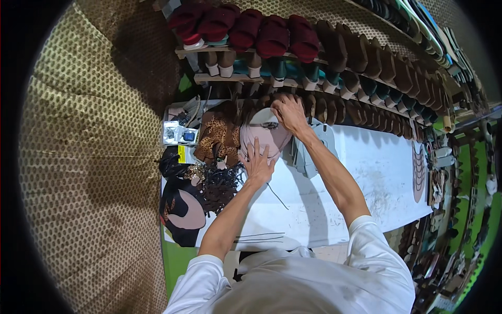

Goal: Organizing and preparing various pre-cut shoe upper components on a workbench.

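Observation:
A stack of flat pale pink pieces (266,140), which look like shoe-upper cutouts, lies at the far left of the white work surface. My left hand (257,164) rests on its near part, fingers spread and flat. At the stack's far edge my right hand (289,112) has its fingers curled on a pale curved piece (262,116), whose edge stands up from the pile. Fingertips of that hand are partly hidden. Grey cutouts (312,149) lie just right of the stack, under my right forearm. Leopard-print pieces (215,138) are left of it.
Dark strips and scraps (218,188) heap up at the left, beside black and pink cutouts (189,212). Small plastic packets (179,135) sit behind them. Racks of shoe lasts (376,60) and dark red slippers (273,35) rise at the back. A patterned curtain (94,172) hangs left.

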The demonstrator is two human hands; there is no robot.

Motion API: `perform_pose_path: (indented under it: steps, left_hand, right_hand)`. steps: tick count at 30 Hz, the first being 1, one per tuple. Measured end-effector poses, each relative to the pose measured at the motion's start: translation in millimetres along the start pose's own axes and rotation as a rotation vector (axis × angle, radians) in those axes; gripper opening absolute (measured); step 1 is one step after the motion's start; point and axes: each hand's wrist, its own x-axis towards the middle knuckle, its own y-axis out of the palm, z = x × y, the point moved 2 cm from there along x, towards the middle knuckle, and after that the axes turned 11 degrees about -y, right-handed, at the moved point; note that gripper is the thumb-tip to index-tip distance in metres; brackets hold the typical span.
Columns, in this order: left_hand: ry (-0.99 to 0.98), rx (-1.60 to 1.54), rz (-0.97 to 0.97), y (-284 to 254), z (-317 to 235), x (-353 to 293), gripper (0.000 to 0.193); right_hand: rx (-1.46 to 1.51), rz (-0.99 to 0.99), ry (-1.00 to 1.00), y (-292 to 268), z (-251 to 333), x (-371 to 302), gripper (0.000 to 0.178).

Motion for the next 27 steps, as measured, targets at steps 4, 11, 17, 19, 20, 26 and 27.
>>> perform_pose_path:
  steps: [4, 11, 17, 19, 20, 26, 27]
  left_hand:
    - [-0.017, -0.029, 0.030, -2.4, -1.3, -1.7, 0.068]
    - [-0.112, -0.148, -0.062, -11.5, 2.3, -53.4, 0.069]
    - [-0.213, -0.213, -0.182, 8.2, 39.2, -139.1, 0.067]
    - [-0.263, -0.208, -0.208, 16.0, 48.3, -167.1, 0.065]
    - [-0.277, -0.201, -0.218, 19.0, 51.8, -179.7, 0.063]
    - [-0.307, -0.168, -0.192, 35.1, 56.6, -249.4, 0.055]
    - [-0.310, -0.181, -0.199, 38.6, 57.6, -260.5, 0.054]
  right_hand:
    - [0.040, -0.013, 0.038, -38.4, 1.4, 9.5, 0.018]
    - [0.015, -0.123, -0.068, -124.1, 26.4, -50.4, 0.016]
    - [0.150, -0.047, 0.032, -155.0, 65.8, -215.6, 0.015]
    - [0.166, -0.003, 0.075, -150.6, 81.2, -285.4, 0.015]
    - [0.180, 0.026, 0.113, -147.3, 90.0, -318.9, 0.014]
    - [0.245, 0.147, 0.240, -145.4, 139.4, -450.5, 0.013]
    - [0.278, 0.155, 0.251, -144.7, 145.7, -460.4, 0.012]
